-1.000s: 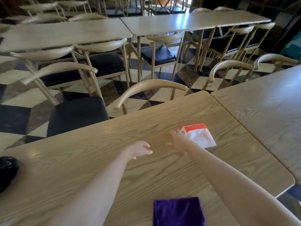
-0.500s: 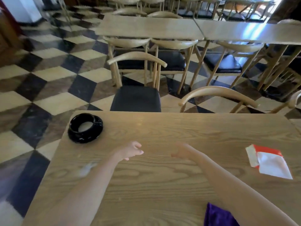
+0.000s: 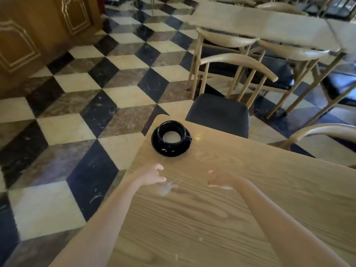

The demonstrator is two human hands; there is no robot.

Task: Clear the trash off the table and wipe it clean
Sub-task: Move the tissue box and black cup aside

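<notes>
A wooden table [image 3: 240, 209] is seen from above, with both bare forearms stretched over it. The left hand [image 3: 152, 175] is held just above the table near its left edge, fingers loosely curled and holding nothing. The right hand [image 3: 219, 180] is blurred; whether its fingers are spread or curled cannot be told, and nothing is seen in it. A pale smear [image 3: 165, 188] is seen on the wood just beside the left hand, and small pale specks [image 3: 176, 257] lie nearer the viewer. At the far left corner of the table a black cup [image 3: 171, 132] with a pale inside is set on a black saucer [image 3: 170, 147], apart from both hands. A chair [image 3: 217, 114] with a dark seat stands beyond the table on a chequered floor [image 3: 77, 116]. No writing or brand can be read.
</notes>
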